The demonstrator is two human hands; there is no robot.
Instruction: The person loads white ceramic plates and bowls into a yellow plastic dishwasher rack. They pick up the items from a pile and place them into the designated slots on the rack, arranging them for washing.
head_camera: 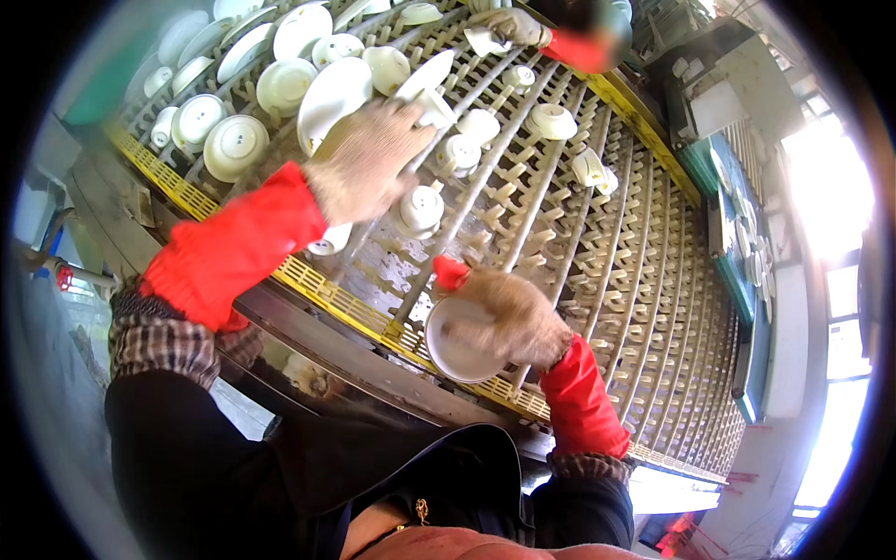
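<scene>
My left hand (371,161), in a tan work glove, reaches over the peg conveyor belt. Its fingertips lie against a small angular white dish (435,108); whether they grip it is hidden. Close by lean a large white plate (336,94) and a tilted white plate (428,73). Below that hand sits an upturned white cup (421,207). My right hand (514,315), gloved as well, holds a round white bowl (458,343) above the belt's near edge. Something small and red (450,273) shows at its fingertips; I cannot tell what it is.
Across the pegged conveyor belt (630,231), another person's gloved hand (514,28) holds a white dish (485,42). Several plates and bowls (236,147) stand at the left. Yellow slotted edging (336,297) borders the near side. A green-edged conveyor (731,280) carries plates at the right.
</scene>
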